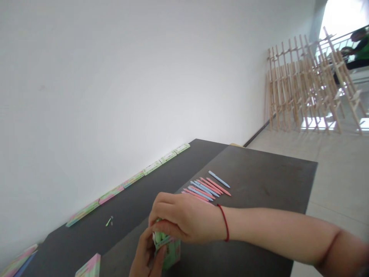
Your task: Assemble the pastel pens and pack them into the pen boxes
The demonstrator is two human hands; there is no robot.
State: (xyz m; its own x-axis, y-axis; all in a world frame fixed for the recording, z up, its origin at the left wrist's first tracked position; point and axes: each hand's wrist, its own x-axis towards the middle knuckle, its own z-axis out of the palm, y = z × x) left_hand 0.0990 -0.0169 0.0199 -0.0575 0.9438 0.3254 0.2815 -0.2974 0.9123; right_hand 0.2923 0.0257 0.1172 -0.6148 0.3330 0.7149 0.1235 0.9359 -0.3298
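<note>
My left hand [147, 252] is closed around a small green printed pen box [173, 254] at the table's near side. Light green pens [159, 236] show in the box's open top; only part of them is visible. My right hand [184, 216], with a red cord at the wrist, reaches across from the right. Its fingers are curled over the box top and closed on the light green pens, hiding how many they grip. Just beyond the right hand lies a row of pink and blue pens [206, 188] on the dark table.
Flat green and pink boxes [134, 179] line the dark table [259, 173] along the white wall. Another box [89, 266] lies near the front edge. Small green scraps [108, 221] are on the table. Wooden easels [300, 80] and a person [361, 50] are at the far right.
</note>
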